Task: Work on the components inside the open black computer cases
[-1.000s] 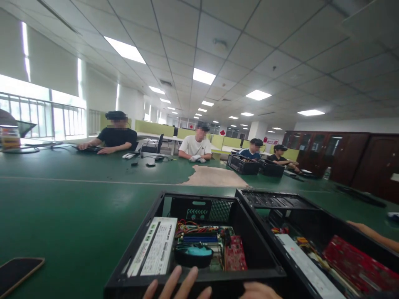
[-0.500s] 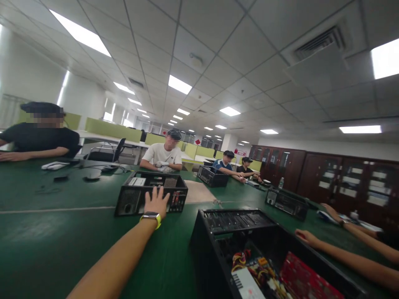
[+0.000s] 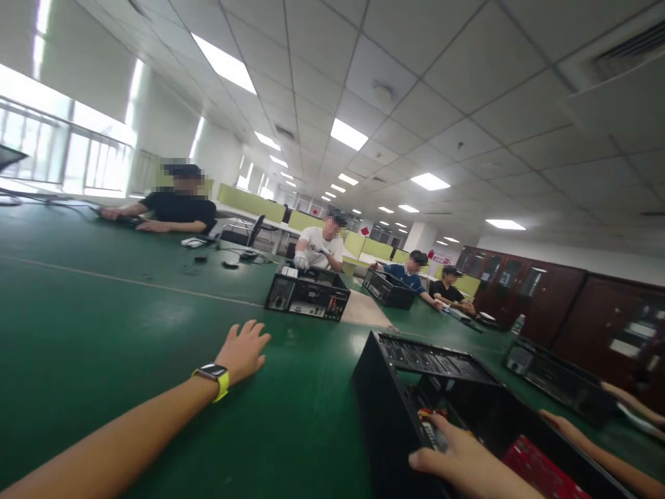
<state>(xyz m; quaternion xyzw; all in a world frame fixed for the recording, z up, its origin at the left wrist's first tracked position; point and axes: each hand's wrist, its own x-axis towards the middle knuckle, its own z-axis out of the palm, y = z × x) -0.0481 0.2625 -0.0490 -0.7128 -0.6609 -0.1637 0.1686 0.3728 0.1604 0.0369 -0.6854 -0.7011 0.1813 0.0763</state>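
My left hand point(image 3: 244, 350) hovers flat over the green table point(image 3: 104, 326), fingers spread and holding nothing, with a yellow-banded watch point(image 3: 214, 376) on the wrist. Beyond it a black open computer case point(image 3: 306, 294) stands well out of reach across the table, and a person in a white shirt point(image 3: 322, 248) has a gloved hand on its top. My right hand point(image 3: 460, 468) grips the front rim of a nearer black open computer case point(image 3: 395, 409), thumb outside the wall. Red circuit boards point(image 3: 540, 471) and coloured wires show inside it.
Another person's forearm point(image 3: 592, 447) reaches toward the near case from the right. More black cases point(image 3: 555, 378) point(image 3: 387, 287) lie farther along the table with seated people behind them. A person in black point(image 3: 171, 208) sits at the far left beside small devices and cables point(image 3: 228, 262).
My left hand has come off the far case, which now sits farther away by the person in white. My right hand has come into view on the near case's rim.
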